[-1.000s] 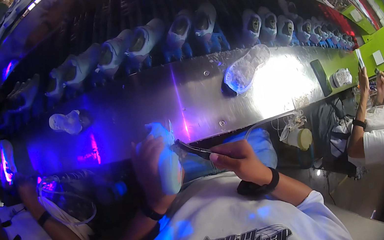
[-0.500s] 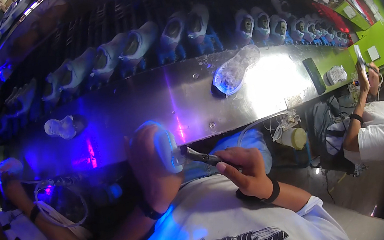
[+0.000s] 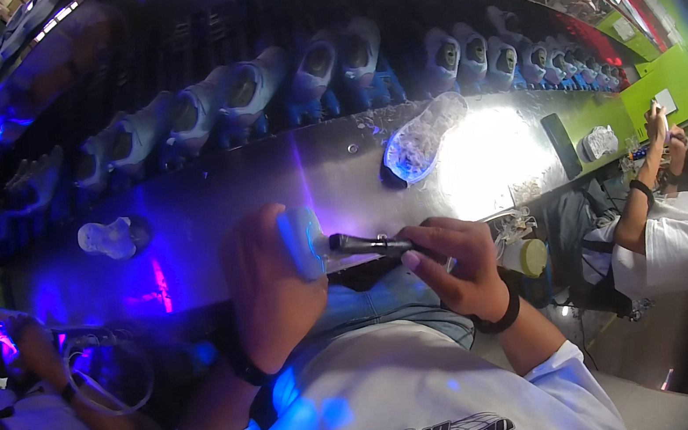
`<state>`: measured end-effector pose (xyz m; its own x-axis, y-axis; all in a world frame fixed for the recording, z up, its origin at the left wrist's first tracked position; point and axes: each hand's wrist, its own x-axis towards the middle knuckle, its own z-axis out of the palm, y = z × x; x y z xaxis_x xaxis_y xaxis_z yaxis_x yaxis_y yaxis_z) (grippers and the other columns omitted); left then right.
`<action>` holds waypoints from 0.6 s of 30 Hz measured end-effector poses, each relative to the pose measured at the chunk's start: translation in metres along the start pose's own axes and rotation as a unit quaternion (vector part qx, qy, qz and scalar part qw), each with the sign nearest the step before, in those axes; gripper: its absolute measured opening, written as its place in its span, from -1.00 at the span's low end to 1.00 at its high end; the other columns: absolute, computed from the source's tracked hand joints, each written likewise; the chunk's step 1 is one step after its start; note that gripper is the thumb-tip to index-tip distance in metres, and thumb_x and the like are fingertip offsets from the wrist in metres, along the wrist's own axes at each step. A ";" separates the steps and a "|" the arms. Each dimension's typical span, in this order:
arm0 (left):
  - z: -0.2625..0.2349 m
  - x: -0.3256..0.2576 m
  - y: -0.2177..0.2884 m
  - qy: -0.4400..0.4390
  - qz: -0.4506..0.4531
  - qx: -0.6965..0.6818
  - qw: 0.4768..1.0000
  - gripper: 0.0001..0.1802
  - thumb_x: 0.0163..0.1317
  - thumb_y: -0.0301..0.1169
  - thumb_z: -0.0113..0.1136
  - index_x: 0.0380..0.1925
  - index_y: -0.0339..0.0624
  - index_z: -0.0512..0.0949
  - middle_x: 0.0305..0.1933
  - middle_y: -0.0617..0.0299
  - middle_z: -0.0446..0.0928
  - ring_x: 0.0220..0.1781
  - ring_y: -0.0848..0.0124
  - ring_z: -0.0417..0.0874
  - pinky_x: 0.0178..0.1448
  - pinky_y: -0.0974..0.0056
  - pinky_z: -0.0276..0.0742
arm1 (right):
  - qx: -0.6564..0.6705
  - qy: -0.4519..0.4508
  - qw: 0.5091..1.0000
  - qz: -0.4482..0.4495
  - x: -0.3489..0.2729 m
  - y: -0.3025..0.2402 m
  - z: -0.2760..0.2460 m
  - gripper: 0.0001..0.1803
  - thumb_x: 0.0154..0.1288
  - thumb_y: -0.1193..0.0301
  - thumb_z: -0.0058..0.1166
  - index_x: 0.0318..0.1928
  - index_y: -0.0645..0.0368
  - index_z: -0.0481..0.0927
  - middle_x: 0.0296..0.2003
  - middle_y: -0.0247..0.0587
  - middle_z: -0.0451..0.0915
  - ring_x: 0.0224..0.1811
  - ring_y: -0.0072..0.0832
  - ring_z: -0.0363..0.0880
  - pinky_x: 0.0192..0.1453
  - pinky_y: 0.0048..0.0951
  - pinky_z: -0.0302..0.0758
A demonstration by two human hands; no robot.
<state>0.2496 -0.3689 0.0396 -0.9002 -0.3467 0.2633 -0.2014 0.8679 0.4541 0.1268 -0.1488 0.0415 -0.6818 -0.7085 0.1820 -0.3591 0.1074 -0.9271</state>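
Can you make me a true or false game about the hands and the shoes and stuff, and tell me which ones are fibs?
1. The right hand holds a thin dark tool. True.
2. The left hand holds nothing. False: the left hand holds a pale object.
3. Shoes are lined up beyond the metal table. True.
4. The shoes are bright orange. False: they look pale.
5. A black band is around the right wrist. True.
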 end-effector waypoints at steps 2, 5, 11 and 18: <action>-0.002 0.006 -0.006 0.003 0.012 -0.009 1.000 -0.21 -0.26 -0.60 0.50 0.13 -0.22 0.47 0.05 -0.06 0.56 0.17 -0.11 0.59 0.35 -0.06 0.47 | 0.044 -0.012 0.998 0.035 0.007 0.006 0.006 -0.75 0.32 0.49 0.28 -0.06 0.41 0.74 -0.45 -0.13 0.63 -0.44 -0.45 0.57 -0.31 -0.43 0.45; -0.011 0.015 -0.011 -0.016 0.016 -0.013 1.000 -0.27 -0.23 -0.57 0.54 0.08 -0.24 0.52 0.07 -0.08 0.57 0.16 -0.13 0.61 0.28 -0.04 0.53 | 0.080 -0.013 0.997 0.000 0.016 0.027 0.023 -0.73 0.37 0.47 0.31 0.00 0.36 0.75 -0.43 -0.11 0.63 -0.45 -0.47 0.56 -0.34 -0.39 0.45; -0.020 0.031 -0.031 -0.069 -0.029 -0.070 0.995 -0.30 -0.20 -0.45 0.62 0.04 -0.30 0.55 0.02 -0.12 0.62 0.09 -0.14 0.67 0.19 -0.02 0.62 | 0.153 0.012 0.988 0.007 0.021 0.045 0.061 -0.73 0.39 0.43 0.30 -0.01 0.37 0.75 -0.41 -0.11 0.65 -0.42 -0.45 0.57 -0.30 -0.40 0.46; -0.029 0.040 -0.053 -0.157 -0.068 -0.049 0.984 -0.40 -0.17 -0.40 0.64 -0.04 -0.25 0.64 0.01 -0.09 0.66 0.07 -0.11 0.71 0.17 0.01 0.64 | 0.112 0.039 0.993 0.002 0.012 0.061 0.088 -0.73 0.38 0.43 0.32 -0.02 0.37 0.74 -0.45 -0.08 0.63 -0.47 -0.40 0.56 -0.32 -0.37 0.47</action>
<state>0.2353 -0.4395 0.0508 -0.9454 -0.3174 -0.0744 -0.3043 0.7773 0.5506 0.1526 -0.2120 -0.0416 -0.7333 -0.6513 0.1952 -0.2113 -0.0546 -0.9759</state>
